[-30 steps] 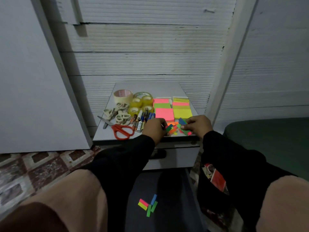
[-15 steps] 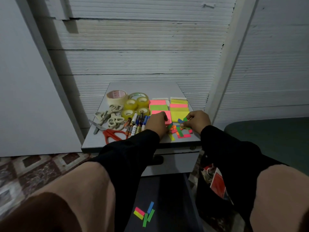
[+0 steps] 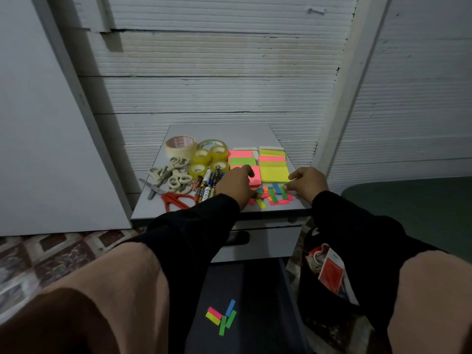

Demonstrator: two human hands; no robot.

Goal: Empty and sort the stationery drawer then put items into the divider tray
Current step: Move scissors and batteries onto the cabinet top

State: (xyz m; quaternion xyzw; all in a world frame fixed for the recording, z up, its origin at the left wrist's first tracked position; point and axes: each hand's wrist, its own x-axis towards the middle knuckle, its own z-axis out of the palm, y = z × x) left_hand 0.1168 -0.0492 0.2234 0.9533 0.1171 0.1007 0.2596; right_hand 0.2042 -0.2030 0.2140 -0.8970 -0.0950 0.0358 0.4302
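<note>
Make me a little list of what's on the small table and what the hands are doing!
Table: grey cabinet top
Back left: tape rolls
Left: pale scissors, red scissors
Middle: batteries
Back right: sticky note pads
Front: loose colour strips
Left hand: fingers on the pink pad
Right hand: at the strips; its grip is unclear
Dark surface below: more strips

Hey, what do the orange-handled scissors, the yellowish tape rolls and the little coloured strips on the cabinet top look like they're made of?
Orange-handled scissors: handles look like smooth moulded plastic; the blades are hidden.
Yellowish tape rolls: glossy, translucent, probably clear plastic film.
Coloured strips: thin, flat, matte neon, likely paper or film page flags; too small to tell which.
</note>
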